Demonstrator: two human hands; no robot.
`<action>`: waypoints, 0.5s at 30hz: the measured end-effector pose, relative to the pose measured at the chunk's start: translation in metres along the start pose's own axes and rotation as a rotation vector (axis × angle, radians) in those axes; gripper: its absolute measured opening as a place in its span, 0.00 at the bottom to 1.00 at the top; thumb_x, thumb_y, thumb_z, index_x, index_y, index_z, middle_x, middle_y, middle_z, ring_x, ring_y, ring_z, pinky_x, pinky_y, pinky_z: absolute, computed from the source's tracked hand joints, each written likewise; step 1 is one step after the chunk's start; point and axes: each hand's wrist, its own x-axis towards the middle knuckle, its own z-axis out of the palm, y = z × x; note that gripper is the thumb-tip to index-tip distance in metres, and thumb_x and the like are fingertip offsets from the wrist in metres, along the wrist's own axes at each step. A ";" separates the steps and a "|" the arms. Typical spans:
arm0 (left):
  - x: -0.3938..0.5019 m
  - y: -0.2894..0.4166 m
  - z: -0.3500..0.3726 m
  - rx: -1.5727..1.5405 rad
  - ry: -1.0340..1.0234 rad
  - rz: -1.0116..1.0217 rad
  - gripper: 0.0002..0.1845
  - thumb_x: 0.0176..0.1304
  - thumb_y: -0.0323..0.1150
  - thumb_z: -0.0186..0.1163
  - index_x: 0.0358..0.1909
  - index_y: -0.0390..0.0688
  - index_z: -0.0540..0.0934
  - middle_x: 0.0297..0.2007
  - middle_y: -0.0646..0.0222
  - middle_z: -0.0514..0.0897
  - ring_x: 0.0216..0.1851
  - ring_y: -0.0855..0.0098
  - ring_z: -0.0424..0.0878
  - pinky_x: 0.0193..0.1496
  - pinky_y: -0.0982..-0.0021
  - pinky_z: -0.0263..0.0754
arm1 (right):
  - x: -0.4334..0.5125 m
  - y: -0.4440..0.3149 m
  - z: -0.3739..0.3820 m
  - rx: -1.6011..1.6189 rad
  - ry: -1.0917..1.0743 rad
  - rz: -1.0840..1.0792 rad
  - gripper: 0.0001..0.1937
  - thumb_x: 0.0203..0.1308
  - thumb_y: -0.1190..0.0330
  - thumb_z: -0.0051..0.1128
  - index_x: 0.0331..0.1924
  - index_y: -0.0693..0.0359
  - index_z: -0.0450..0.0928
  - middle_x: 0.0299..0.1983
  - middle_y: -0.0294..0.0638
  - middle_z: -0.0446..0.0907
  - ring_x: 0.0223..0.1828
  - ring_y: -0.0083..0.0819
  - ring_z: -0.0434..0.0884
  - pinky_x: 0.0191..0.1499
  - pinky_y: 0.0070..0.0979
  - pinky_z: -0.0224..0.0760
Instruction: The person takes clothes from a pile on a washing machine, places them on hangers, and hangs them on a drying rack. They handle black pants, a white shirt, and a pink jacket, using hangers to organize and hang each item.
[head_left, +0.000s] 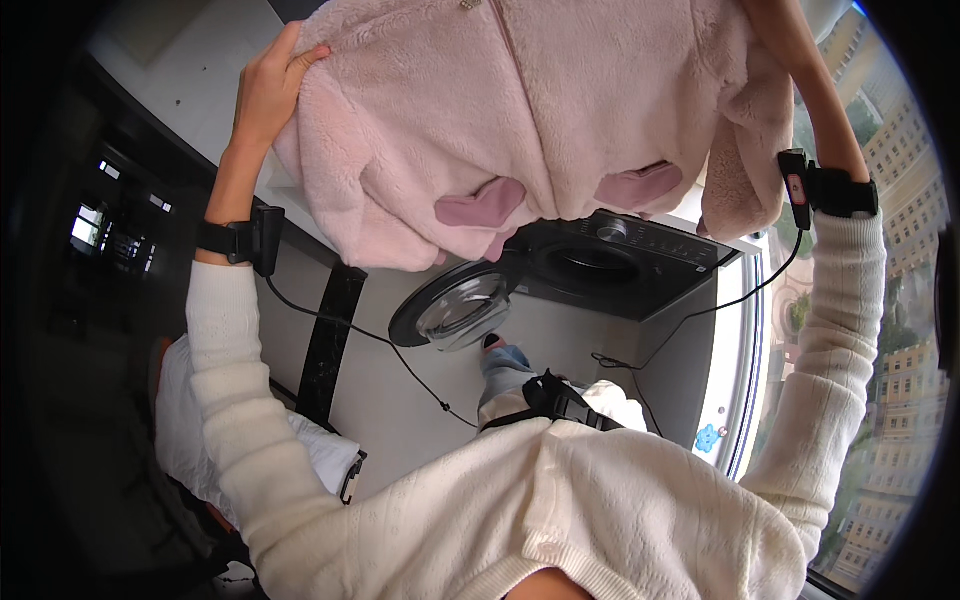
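A pink plush jacket (450, 112) with a front zipper and two smooth pink pocket patches hangs spread in the air before me. My left hand (274, 86) grips its left edge, thumb on the front. At the upper right, my right hand (769, 19) is against the jacket's other side; its fingers lie beyond the top edge of the picture. The garment stays stretched out between both hands. Below it is a dark front-loading washing machine (652, 277), partly covered by the jacket. Its round glass door (465, 307) stands open, and the drum opening shows behind.
A window (757, 300) with tall buildings outside runs along the right. White cloth (322, 450) lies on something at the lower left. Black cables (405, 371) run from the wrist bands (266, 240). A pale counter (187, 97) is at the upper left.
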 end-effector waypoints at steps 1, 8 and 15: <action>0.007 -0.007 -0.003 0.051 -0.005 0.080 0.11 0.66 0.40 0.58 0.44 0.45 0.74 0.33 0.54 0.83 0.37 0.48 0.81 0.36 0.59 0.73 | -0.003 0.007 -0.001 0.005 -0.023 0.011 0.16 0.66 0.66 0.53 0.28 0.71 0.69 0.21 0.51 0.66 0.25 0.31 0.65 0.33 0.33 0.65; 0.016 0.005 -0.018 0.028 -0.007 0.025 0.12 0.68 0.40 0.55 0.45 0.44 0.76 0.34 0.58 0.84 0.36 0.55 0.83 0.40 0.65 0.74 | -0.027 0.040 -0.015 0.324 -0.098 0.262 0.19 0.70 0.62 0.50 0.23 0.63 0.71 0.18 0.27 0.64 0.21 0.16 0.61 0.23 0.18 0.54; 0.022 0.014 -0.047 -0.433 -0.059 -0.057 0.17 0.64 0.37 0.60 0.50 0.38 0.77 0.40 0.61 0.85 0.42 0.71 0.82 0.45 0.70 0.73 | -0.045 0.034 0.006 0.317 -0.469 0.300 0.15 0.68 0.60 0.52 0.37 0.65 0.78 0.23 0.32 0.75 0.25 0.16 0.73 0.27 0.15 0.67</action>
